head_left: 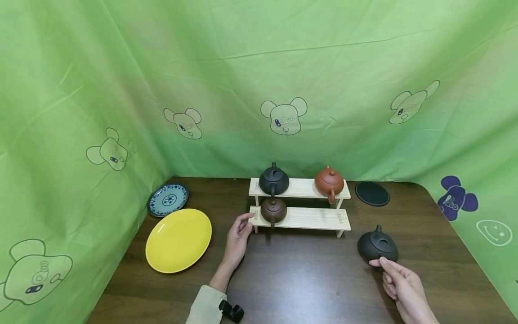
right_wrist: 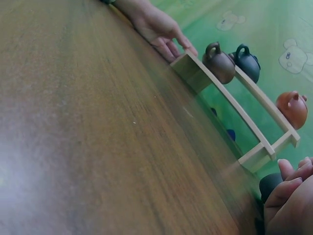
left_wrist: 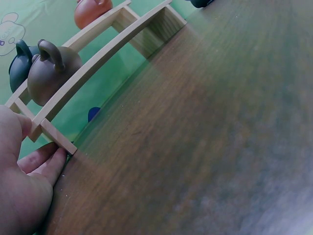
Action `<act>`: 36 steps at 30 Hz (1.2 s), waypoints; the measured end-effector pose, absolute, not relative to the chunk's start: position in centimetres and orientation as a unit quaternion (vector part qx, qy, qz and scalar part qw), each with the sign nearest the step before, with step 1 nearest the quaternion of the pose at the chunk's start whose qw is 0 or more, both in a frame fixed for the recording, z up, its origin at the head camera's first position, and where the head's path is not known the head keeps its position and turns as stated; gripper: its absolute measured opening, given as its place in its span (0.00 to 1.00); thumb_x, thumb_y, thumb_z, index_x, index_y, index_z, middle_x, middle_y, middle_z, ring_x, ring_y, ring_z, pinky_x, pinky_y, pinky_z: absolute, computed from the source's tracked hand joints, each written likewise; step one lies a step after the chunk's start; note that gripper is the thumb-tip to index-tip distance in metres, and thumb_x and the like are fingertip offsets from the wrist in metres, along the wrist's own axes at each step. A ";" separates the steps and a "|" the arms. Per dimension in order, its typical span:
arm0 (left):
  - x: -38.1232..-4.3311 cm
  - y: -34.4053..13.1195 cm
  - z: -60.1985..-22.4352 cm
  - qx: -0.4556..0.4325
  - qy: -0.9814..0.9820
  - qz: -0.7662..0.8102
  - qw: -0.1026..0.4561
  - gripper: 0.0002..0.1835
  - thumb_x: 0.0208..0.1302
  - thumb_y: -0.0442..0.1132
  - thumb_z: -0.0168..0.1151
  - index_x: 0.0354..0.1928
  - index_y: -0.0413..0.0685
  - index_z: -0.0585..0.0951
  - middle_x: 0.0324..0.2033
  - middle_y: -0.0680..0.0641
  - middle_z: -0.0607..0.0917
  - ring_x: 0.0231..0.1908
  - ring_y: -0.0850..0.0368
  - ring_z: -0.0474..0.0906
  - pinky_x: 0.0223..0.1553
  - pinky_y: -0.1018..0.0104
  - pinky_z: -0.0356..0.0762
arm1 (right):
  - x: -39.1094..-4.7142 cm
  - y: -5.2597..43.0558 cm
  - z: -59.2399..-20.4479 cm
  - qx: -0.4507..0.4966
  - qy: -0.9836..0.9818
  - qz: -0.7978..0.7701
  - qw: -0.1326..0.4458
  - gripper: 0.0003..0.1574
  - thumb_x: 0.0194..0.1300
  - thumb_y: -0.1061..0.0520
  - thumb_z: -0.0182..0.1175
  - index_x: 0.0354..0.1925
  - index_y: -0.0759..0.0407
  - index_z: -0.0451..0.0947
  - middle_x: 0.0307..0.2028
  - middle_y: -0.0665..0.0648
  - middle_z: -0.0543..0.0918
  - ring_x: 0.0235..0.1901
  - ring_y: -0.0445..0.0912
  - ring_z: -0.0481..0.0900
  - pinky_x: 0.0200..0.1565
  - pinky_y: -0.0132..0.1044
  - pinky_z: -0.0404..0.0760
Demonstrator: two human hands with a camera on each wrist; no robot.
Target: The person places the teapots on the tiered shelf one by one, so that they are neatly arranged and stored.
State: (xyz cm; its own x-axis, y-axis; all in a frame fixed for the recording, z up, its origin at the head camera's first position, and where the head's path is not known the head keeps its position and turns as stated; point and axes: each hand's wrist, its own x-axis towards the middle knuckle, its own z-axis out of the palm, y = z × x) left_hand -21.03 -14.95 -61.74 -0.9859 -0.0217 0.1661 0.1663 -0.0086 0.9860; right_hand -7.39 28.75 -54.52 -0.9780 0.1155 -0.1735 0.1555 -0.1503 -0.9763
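Observation:
My right hand [head_left: 404, 284] pinches a black teapot [head_left: 377, 247] by its near side, thumb and forefinger together, at the right of the table. In the right wrist view only part of this dark teapot [right_wrist: 270, 186] shows past the fingers. My left hand [head_left: 236, 245] grips the left end of the lower board of a two-tier wooden stand [head_left: 315, 218], digits above and below the board's end. On that board, close to this hand, sits a small brown teapot [head_left: 273, 210]. The upper board bears another black teapot [head_left: 274, 180] at left and a reddish-brown teapot [head_left: 329, 182] at right.
A yellow plate [head_left: 178, 240] lies on the table at the left, with a blue patterned plate [head_left: 167, 200] behind it. A dark round mat [head_left: 372, 193] lies right of the stand. Green cloth [head_left: 226, 81] hangs behind and along both sides of the brown table [head_left: 299, 279].

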 end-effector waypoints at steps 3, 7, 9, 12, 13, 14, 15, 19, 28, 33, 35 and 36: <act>-21.0 -14.9 -61.6 -0.049 -0.700 -0.710 0.061 0.15 0.84 0.39 0.63 0.66 0.55 0.84 0.66 0.48 0.86 0.67 0.51 0.82 0.67 0.66 0.82 | -7.3 28.7 -54.5 0.095 0.650 -0.754 0.005 0.27 0.90 0.60 0.50 0.41 0.49 0.94 0.22 0.46 0.61 0.21 0.56 0.43 0.24 0.53 0.39; -21.0 -14.9 -61.6 -0.046 -0.699 -0.712 0.057 0.15 0.84 0.36 0.62 0.67 0.54 0.83 0.66 0.49 0.87 0.67 0.51 0.82 0.68 0.65 0.81 | -7.1 28.7 -54.4 0.078 0.642 -0.763 -0.007 0.27 0.90 0.61 0.48 0.41 0.50 0.94 0.22 0.50 0.57 0.21 0.56 0.42 0.23 0.52 0.37; -21.0 -14.9 -61.6 -0.043 -0.698 -0.713 0.056 0.16 0.84 0.35 0.62 0.66 0.55 0.84 0.66 0.50 0.87 0.67 0.51 0.82 0.68 0.64 0.81 | -7.0 28.6 -54.1 0.070 0.640 -0.765 -0.013 0.27 0.90 0.61 0.49 0.42 0.51 0.93 0.22 0.51 0.56 0.21 0.57 0.42 0.22 0.52 0.37; -21.0 -14.9 -61.5 -0.038 -0.697 -0.714 0.055 0.16 0.84 0.34 0.61 0.66 0.55 0.84 0.66 0.50 0.87 0.67 0.51 0.83 0.68 0.64 0.82 | -6.8 28.4 -53.6 0.059 0.638 -0.768 -0.018 0.27 0.90 0.61 0.49 0.42 0.51 0.93 0.22 0.51 0.56 0.21 0.57 0.41 0.22 0.52 0.37; -21.0 -14.9 -61.5 -0.038 -0.698 -0.713 0.056 0.16 0.84 0.35 0.61 0.66 0.55 0.84 0.66 0.50 0.87 0.67 0.51 0.83 0.68 0.64 0.82 | -6.8 28.4 -53.4 0.056 0.637 -0.769 -0.018 0.27 0.90 0.61 0.49 0.42 0.50 0.93 0.22 0.51 0.55 0.21 0.57 0.41 0.22 0.52 0.37; -21.0 -14.9 -61.5 -0.037 -0.699 -0.712 0.057 0.16 0.84 0.35 0.62 0.66 0.54 0.84 0.66 0.50 0.87 0.67 0.51 0.83 0.68 0.64 0.82 | -6.7 28.3 -53.3 0.053 0.636 -0.770 -0.021 0.27 0.90 0.61 0.49 0.42 0.50 0.93 0.22 0.51 0.55 0.21 0.57 0.41 0.22 0.52 0.37; -21.0 -14.9 -61.5 -0.037 -0.699 -0.712 0.056 0.16 0.83 0.35 0.62 0.66 0.54 0.84 0.65 0.50 0.87 0.67 0.51 0.83 0.68 0.64 0.82 | -6.7 28.3 -53.3 0.049 0.634 -0.772 -0.024 0.27 0.90 0.61 0.48 0.43 0.51 0.93 0.23 0.52 0.55 0.21 0.57 0.41 0.21 0.51 0.37; -21.0 -14.9 -61.5 -0.038 -0.699 -0.711 0.055 0.16 0.84 0.35 0.62 0.66 0.54 0.83 0.66 0.50 0.87 0.67 0.51 0.83 0.68 0.65 0.81 | -6.6 28.1 -53.2 0.034 0.628 -0.777 -0.036 0.28 0.90 0.64 0.46 0.44 0.54 0.93 0.24 0.55 0.53 0.20 0.57 0.41 0.20 0.50 0.38; -21.0 -14.9 -61.6 -0.052 -0.698 -0.711 0.065 0.16 0.84 0.36 0.63 0.67 0.54 0.84 0.66 0.49 0.87 0.65 0.51 0.84 0.66 0.66 0.82 | -6.3 26.9 -51.9 0.007 0.643 -0.764 -0.041 0.28 0.90 0.65 0.45 0.44 0.55 0.92 0.23 0.57 0.53 0.18 0.57 0.43 0.17 0.49 0.40; -20.7 -14.7 -61.1 -0.063 -0.704 -0.702 0.085 0.15 0.84 0.38 0.64 0.65 0.55 0.85 0.64 0.52 0.88 0.63 0.56 0.85 0.63 0.68 0.84 | -6.4 26.2 -51.6 -0.010 0.639 -0.769 -0.034 0.27 0.90 0.67 0.45 0.44 0.58 0.91 0.23 0.58 0.53 0.18 0.57 0.42 0.16 0.48 0.40; -20.4 -14.6 -60.7 -0.079 -0.702 -0.701 0.096 0.14 0.84 0.39 0.63 0.66 0.53 0.85 0.63 0.51 0.88 0.62 0.57 0.85 0.62 0.67 0.84 | -6.6 26.0 -51.6 -0.013 0.639 -0.769 -0.029 0.26 0.89 0.67 0.45 0.44 0.59 0.91 0.23 0.58 0.53 0.18 0.57 0.42 0.16 0.48 0.40; -20.3 -14.6 -60.7 -0.086 -0.702 -0.699 0.103 0.14 0.85 0.39 0.62 0.66 0.51 0.85 0.63 0.49 0.88 0.61 0.58 0.85 0.62 0.67 0.85 | -6.6 25.9 -51.6 -0.012 0.641 -0.767 -0.026 0.26 0.89 0.67 0.45 0.44 0.59 0.91 0.23 0.58 0.53 0.18 0.57 0.42 0.17 0.49 0.40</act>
State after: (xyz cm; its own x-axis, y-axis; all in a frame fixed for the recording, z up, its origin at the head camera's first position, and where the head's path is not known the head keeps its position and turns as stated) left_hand -20.33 -14.58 -60.65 -0.9640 -0.0229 0.2651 0.2650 0.0067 0.9642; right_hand -6.63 25.87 -51.57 -0.9983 0.0253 0.0518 -0.0555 -0.1779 -0.9825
